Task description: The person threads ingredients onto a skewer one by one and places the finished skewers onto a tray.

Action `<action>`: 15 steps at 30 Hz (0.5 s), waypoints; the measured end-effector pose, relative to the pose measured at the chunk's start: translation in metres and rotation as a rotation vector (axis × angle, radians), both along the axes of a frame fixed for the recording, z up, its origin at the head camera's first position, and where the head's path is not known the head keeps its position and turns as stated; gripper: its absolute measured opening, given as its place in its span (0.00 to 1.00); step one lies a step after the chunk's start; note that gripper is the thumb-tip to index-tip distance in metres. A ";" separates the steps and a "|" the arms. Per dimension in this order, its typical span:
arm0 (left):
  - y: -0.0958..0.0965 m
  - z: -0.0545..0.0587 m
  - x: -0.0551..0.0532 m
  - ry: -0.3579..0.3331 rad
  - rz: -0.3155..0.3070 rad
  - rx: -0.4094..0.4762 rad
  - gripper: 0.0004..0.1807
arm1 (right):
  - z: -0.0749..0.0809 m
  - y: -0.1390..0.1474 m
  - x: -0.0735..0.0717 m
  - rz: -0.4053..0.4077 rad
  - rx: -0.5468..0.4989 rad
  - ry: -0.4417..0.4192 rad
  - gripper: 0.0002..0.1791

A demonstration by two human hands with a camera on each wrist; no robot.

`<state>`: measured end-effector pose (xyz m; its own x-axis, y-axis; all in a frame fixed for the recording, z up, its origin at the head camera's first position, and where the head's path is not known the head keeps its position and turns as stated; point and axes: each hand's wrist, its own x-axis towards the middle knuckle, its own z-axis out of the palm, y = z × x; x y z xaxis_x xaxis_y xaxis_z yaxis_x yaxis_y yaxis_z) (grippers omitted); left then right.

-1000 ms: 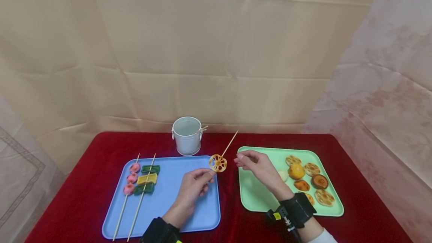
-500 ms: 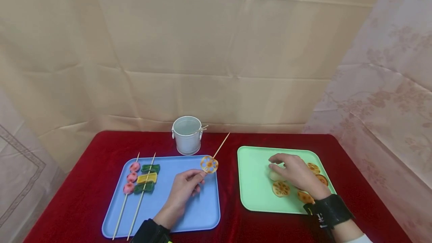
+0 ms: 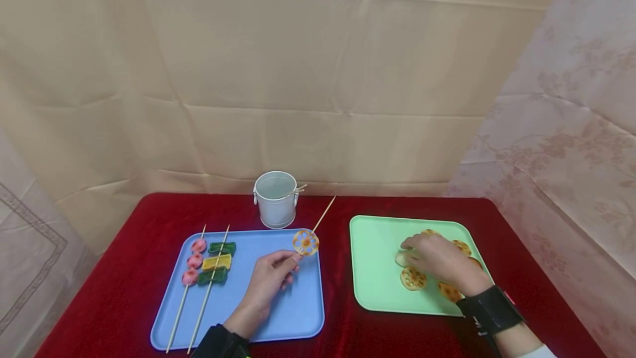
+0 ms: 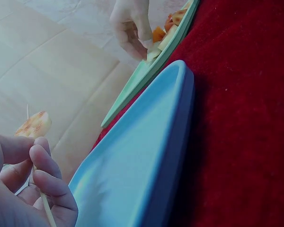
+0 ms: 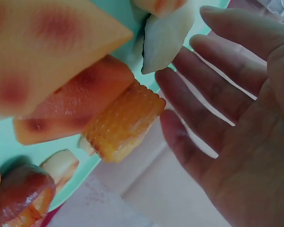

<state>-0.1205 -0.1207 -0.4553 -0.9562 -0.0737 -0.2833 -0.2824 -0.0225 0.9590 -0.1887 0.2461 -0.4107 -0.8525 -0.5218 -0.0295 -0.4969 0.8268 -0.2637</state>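
Observation:
My left hand (image 3: pixel 267 279) pinches a wooden skewer (image 3: pixel 324 214) over the blue tray. Threaded on it, just above the fingertips, is a browned lotus root slice (image 3: pixel 305 242); the left wrist view shows the stick (image 4: pixel 47 208) running down through the curled fingers. Over the green tray, my right hand (image 3: pixel 442 258) has its fingertips at a pale whitish slice (image 5: pixel 165 40), with the fingers spread and only loosely bent in the right wrist view. Beside them lie a corn piece (image 5: pixel 125 125), an orange slice (image 5: pixel 85 97) and a mushroom (image 5: pixel 23 194). Another lotus root slice (image 3: pixel 413 279) sits nearer the front.
Two finished-looking skewers, one with pink balls (image 3: pixel 194 261) and one with green and yellow pieces (image 3: pixel 216 263), lie on the blue tray (image 3: pixel 293 319). Behind it stands a small metal bucket (image 3: pixel 276 209) with sticks inside. The green tray (image 3: pixel 377 286) is at the right on red cloth (image 3: pixel 338 336).
My right hand has moved from beside the skewer rightward to the food on the green tray. My left hand, still holding the skewer with the lotus root slice, has shifted slightly left.

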 end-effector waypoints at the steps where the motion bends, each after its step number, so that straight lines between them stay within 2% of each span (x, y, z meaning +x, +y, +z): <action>1: 0.000 0.000 0.000 -0.001 -0.001 0.000 0.13 | 0.000 0.000 0.000 0.011 0.022 0.023 0.12; 5: 0.000 -0.001 0.001 0.001 -0.005 0.000 0.14 | -0.003 -0.001 0.000 0.032 0.109 0.109 0.09; 7: 0.001 -0.002 0.001 0.003 -0.009 0.000 0.14 | -0.003 -0.001 -0.001 0.036 0.131 0.125 0.08; 15: 0.000 -0.003 0.002 -0.010 -0.017 -0.007 0.14 | 0.000 -0.002 -0.002 0.024 0.107 0.076 0.06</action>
